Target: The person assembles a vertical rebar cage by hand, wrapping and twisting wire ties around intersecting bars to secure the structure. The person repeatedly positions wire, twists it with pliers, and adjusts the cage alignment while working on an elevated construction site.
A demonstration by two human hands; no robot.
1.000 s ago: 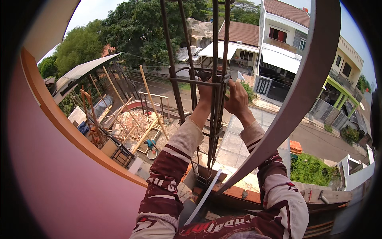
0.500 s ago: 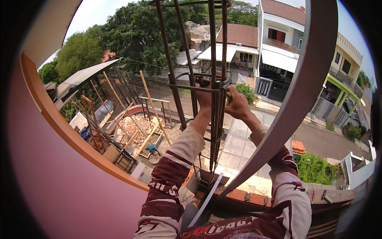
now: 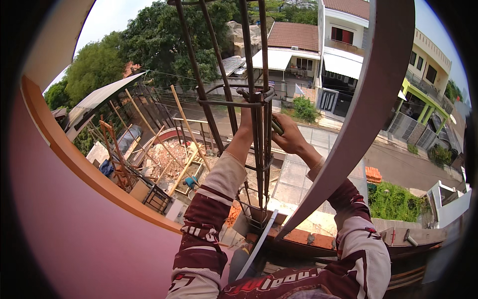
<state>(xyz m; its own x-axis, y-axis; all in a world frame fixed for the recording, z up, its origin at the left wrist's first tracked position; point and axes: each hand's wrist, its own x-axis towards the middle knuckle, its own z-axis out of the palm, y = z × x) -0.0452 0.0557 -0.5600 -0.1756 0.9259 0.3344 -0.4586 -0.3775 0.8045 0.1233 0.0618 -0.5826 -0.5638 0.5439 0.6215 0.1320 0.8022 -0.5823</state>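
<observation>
A tall cage of dark steel reinforcing bars point(image 3: 211, 112) with square stirrups point(image 3: 234, 103) rises in front of me, tilted slightly. My right hand point(image 3: 294, 135) is on the right side of the cage, just below a stirrup. It is closed round a green-handled tool point(image 3: 277, 126) whose head is hidden behind the bars. My left hand point(image 3: 245, 119) reaches up inside or behind the cage at the same stirrup; bars cover its fingers, so I cannot tell what they hold. Maroon-and-cream sleeves cover both my forearms.
A thick slanting beam point(image 3: 366, 114) crosses close by my right arm. Below lie a brick wall edge point(image 3: 318, 241), a pale metal strip point(image 3: 259, 243) and a hammer point(image 3: 410, 238) on a plank. Far down, a person point(image 3: 190, 182) bends near rubble point(image 3: 172, 154) and bamboo poles point(image 3: 183, 119). A pink wall point(image 3: 74, 199) curves at left.
The cage and both hands sit a little further left in the picture. My right hand has dropped slightly from the stirrup, and more of the green handle shows.
</observation>
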